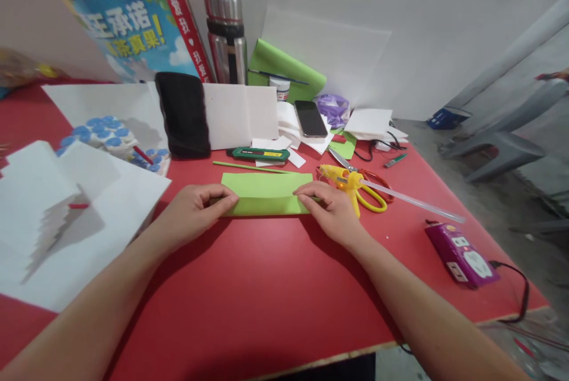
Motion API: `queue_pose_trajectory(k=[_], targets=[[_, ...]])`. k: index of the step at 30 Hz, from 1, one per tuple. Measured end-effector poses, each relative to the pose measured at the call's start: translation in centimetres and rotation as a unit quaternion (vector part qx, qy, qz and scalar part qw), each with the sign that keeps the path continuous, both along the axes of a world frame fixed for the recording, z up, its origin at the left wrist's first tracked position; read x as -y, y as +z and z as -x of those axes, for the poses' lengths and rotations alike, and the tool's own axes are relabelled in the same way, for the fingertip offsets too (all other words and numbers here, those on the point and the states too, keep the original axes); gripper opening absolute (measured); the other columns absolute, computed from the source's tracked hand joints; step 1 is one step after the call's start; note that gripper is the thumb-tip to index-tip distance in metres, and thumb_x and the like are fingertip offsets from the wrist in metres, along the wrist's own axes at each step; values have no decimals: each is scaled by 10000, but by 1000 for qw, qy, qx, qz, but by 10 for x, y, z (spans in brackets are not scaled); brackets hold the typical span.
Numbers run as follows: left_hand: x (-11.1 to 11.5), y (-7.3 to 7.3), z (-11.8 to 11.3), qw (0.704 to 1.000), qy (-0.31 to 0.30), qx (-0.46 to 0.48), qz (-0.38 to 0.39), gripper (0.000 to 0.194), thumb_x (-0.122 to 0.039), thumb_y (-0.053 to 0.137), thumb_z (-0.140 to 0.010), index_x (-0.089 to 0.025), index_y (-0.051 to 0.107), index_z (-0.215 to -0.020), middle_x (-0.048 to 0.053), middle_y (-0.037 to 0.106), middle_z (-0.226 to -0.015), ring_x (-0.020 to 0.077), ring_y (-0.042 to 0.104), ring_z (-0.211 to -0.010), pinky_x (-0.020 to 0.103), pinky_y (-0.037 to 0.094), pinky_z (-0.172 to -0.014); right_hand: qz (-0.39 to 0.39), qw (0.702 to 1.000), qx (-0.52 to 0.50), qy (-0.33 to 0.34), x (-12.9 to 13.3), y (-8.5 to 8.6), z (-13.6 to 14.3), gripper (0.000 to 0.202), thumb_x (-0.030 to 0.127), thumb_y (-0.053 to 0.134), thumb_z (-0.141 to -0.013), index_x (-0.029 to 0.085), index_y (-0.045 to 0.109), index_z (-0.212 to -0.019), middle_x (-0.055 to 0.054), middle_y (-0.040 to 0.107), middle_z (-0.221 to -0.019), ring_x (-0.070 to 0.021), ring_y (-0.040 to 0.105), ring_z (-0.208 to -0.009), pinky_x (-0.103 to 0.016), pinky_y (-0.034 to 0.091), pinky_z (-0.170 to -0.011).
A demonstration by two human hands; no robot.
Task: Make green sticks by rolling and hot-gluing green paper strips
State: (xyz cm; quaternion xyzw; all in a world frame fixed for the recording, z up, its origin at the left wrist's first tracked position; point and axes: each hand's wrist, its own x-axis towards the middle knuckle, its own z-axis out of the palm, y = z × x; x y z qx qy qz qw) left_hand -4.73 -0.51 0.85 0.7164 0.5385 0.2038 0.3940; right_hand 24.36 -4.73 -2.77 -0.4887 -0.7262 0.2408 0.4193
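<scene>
A strip of light green paper (pixel 267 186) lies across the red table, its near edge folded up into a narrow flap. My left hand (pixel 200 206) pinches the left end of the fold between thumb and fingers. At the right end, my right hand (pixel 326 206) grips the same paper in the same way. Just right of my right hand is a yellow hot glue gun (pixel 340 176) with a clear glue stick (pixel 413 200) in it, resting over scissors (pixel 373 198). A green utility knife (pixel 260 154) and a thin green strip (pixel 249 166) lie behind the paper.
On the left stand white cut paper pieces (pixel 102 191) near blue round pieces (pixel 104 130). A black phone-like slab (pixel 182 114), a steel thermos (pixel 226 37) and a smartphone (pixel 310 118) are at the back. A purple power strip (pixel 462 255) sits near the right edge (pixel 484 191).
</scene>
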Motion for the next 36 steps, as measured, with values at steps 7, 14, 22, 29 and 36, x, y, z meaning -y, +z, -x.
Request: queue_pose_trajectory(k=[7, 14, 22, 29, 36], targets=[[0, -3, 5, 988, -152, 2, -10, 352, -507, 629, -915, -213, 730, -751, 40, 712, -876, 179, 638, -812, 284, 472, -740, -156, 965, 204, 61, 13, 13, 6, 170, 327, 635, -1016, 198, 744, -1000, -90, 757, -969, -222, 694, -893, -380, 525, -833], [0, -4, 5, 994, -109, -15, -24, 309, -482, 616, -910, -213, 713, -793, 34, 728, -910, 197, 656, -819, 301, 468, -737, -108, 973, 193, 72, 16, 18, -1, 147, 277, 597, -1034, 190, 687, -956, -78, 736, -947, -199, 690, -856, -327, 515, -765], [4, -9, -6, 990, -58, -50, -122, 307, -443, 512, -950, -206, 654, -815, 34, 676, -863, 207, 627, -818, 321, 445, -749, -61, 981, 185, 16, 7, 0, 3, 187, 230, 505, -1058, 182, 665, -972, -76, 693, -896, -207, 645, -815, -328, 497, -743], [4, -13, -5, 984, -46, -86, -146, 302, -433, 478, -966, -208, 646, -851, 41, 691, -868, 219, 638, -816, 333, 446, -742, -57, 984, 170, 15, 8, -2, 3, 194, 240, 488, -1062, 192, 671, -1018, -67, 706, -876, -202, 655, -796, -316, 496, -735], [9, -12, -7, 983, -44, -113, -139, 317, -395, 483, -973, -205, 685, -1125, 93, 762, -1166, 279, 698, -1046, 372, 495, -893, -40, 981, 191, -7, 8, -4, 8, 213, 246, 495, -1061, 175, 695, -1042, -80, 707, -911, -204, 659, -820, -315, 494, -740]])
